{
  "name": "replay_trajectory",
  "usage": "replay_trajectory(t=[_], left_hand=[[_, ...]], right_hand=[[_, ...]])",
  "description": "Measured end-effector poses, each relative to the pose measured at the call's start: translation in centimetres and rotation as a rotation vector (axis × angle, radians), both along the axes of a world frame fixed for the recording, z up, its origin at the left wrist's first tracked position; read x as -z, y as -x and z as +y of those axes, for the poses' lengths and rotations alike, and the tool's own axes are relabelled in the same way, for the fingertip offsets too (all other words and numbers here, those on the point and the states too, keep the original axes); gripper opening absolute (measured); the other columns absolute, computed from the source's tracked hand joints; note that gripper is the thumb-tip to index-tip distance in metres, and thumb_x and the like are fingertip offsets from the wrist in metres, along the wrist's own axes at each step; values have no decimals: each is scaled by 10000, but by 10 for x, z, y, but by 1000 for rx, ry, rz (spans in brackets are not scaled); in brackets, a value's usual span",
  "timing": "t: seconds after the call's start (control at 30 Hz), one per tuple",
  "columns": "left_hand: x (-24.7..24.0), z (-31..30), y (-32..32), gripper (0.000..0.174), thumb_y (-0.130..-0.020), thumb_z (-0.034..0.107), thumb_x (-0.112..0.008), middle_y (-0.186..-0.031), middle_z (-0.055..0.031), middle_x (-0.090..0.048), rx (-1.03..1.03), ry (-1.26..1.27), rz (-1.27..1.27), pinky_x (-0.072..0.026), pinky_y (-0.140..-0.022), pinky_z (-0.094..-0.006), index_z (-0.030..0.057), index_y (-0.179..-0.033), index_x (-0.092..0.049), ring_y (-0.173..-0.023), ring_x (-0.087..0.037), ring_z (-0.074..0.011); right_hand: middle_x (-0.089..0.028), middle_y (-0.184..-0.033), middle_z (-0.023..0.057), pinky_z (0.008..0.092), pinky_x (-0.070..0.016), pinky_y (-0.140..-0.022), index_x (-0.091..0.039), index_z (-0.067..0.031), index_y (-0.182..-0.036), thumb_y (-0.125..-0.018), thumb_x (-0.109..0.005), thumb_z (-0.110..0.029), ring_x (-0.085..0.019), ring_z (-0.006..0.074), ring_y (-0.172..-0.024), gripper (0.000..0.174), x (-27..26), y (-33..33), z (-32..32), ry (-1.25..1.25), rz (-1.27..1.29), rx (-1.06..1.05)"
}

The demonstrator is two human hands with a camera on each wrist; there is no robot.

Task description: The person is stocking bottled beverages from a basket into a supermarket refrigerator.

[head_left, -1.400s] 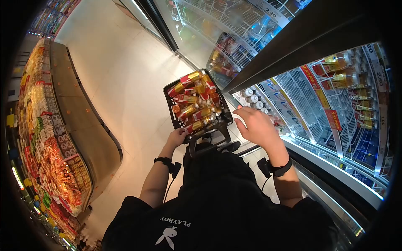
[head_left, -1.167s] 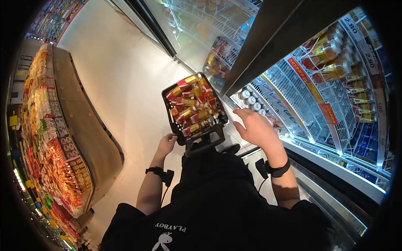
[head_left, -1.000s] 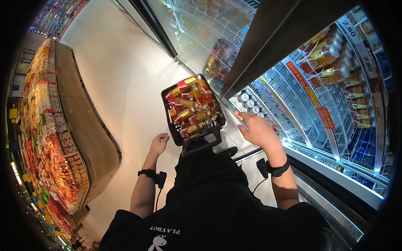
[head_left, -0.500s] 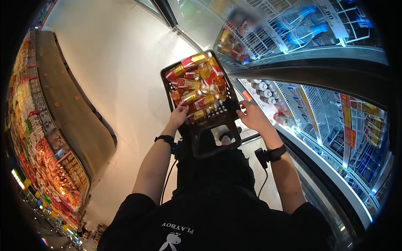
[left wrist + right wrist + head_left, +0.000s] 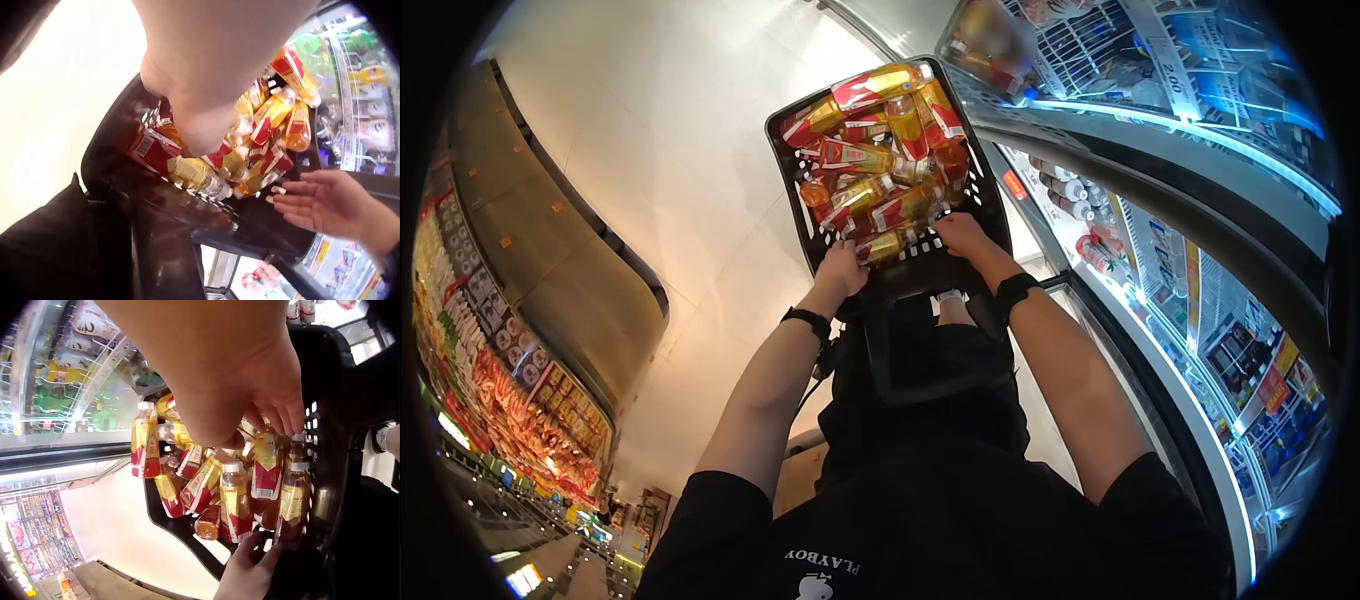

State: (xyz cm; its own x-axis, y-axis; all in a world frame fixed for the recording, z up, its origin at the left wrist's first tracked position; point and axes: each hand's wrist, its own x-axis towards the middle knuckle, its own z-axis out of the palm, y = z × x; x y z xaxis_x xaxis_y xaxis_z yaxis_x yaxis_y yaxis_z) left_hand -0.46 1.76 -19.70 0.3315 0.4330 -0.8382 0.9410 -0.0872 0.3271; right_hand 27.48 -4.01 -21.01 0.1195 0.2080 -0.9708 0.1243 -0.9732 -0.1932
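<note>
A black shopping basket holds several bottles of amber drink with red and yellow labels. My left hand is at its near left corner, fingertips at the base of the nearest bottle. In the right wrist view, the left thumb and forefinger show right at that bottle's base, with a gap between them. My right hand reaches over the near right side, close above the white caps. The left wrist view shows the right hand with its fingers extended and nothing between them. The left fingertips overlap a bottle label there.
The basket's dark handle extends toward my body. On the right, a lit drinks fridge has wire shelves and a dark-framed glass door. A produce display curves along the left, across the pale floor.
The basket has come larger in the head view. The left hand left its near corner and came back; the right hand moved from beside the fridge to over the basket. The view turned too.
</note>
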Motion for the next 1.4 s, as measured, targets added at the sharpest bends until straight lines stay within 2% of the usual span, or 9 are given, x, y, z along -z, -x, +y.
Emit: replay_trajectory(t=[0.07, 0.47, 0.6, 0.67, 0.77, 0.87, 1.1, 1.27, 1.4], left_hand=[[16, 41, -23, 783, -862, 274, -797, -1395, -211, -565, 161, 10, 111, -519, -1073, -480, -6, -1503, -444, -1314, -572, -391], [52, 24, -37, 694, -868, 361, -803, -1302, -164, -601, 304, -59, 288, -473, -1041, -421, 63, -1404, -478, -1261, -600, -310], [56, 29, -47, 687, -867, 413, -790, -1254, -176, -619, 343, -41, 341, -470, -1030, -417, 77, -1377, -475, -1238, -616, -316], [52, 14, -40, 705, -864, 453, -780, -1245, -184, -624, 367, -42, 344, -466, -1034, -412, 87, -1378, -466, -1232, -618, -324], [52, 14, -36, 712, -856, 457, -787, -1259, -180, -620, 380, -41, 316, -463, -1047, -418, 93, -1379, -470, -1237, -614, -324], [51, 15, -29, 744, -807, 475, -834, -1291, -165, -617, 369, -61, 285, -473, -1052, -424, 107, -1371, -516, -1242, -611, -320], [21, 49, -45, 795, -678, 481, -926, -1352, -124, -643, 331, 43, 291, -525, -1026, -409, 110, -1309, -617, -1269, -627, -288], [-6, 47, -45, 794, -671, 477, -888, -1090, -168, -767, 47, 270, 225, -583, -961, -428, 33, -1266, -603, -1018, -748, -359], [-35, 39, -41, 825, -661, 503, -884, -1053, -215, -770, -75, 326, 149, -586, -937, -426, -12, -1245, -612, -989, -752, -389]], right_hand=[[-668, -849, 50, 383, -575, -701, -744, -50, -1046, -919, -726, -325, -652, 181, -767, 303, 21, -6, 37, -50, -9, 29], [-707, -959, 191, 421, -513, -758, -706, 78, -1094, -907, -633, -291, -678, 302, -858, 420, 145, 50, 2, -2, -140, 234], [-725, -1049, 227, 449, -514, -809, -698, 87, -1137, -893, -655, -328, -698, 348, -931, 483, 130, 54, 13, -2, -174, 157], [-650, -1356, 311, 469, -478, -1076, -613, 51, -1355, -876, -693, -368, -600, 469, -1292, 641, 124, 59, 1, 63, -31, 170], [-606, -1438, 291, 466, -461, -1113, -546, 35, -1436, -876, -676, -344, -575, 453, -1337, 689, 120, 70, 10, 135, -165, 220], [-695, -1290, 282, 445, -500, -1018, -647, 61, -1301, -851, -671, -276, -646, 435, -1244, 562, 127, 92, 10, 174, -403, 163], [-666, -1329, 252, 435, -542, -948, -642, 20, -1331, -905, -658, -301, -680, 409, -1164, 534, 127, 83, 0, 33, -205, 61], [-698, -1249, 278, 539, -631, -836, -668, 85, -1250, -888, -659, -287, -710, 427, -1126, 519, 68, 66, 47, 165, -33, 370], [-703, -1244, 253, 527, -656, -741, -665, 75, -1269, -876, -717, -339, -743, 375, -1049, 573, 65, 51, 54, 161, 1, 200]])
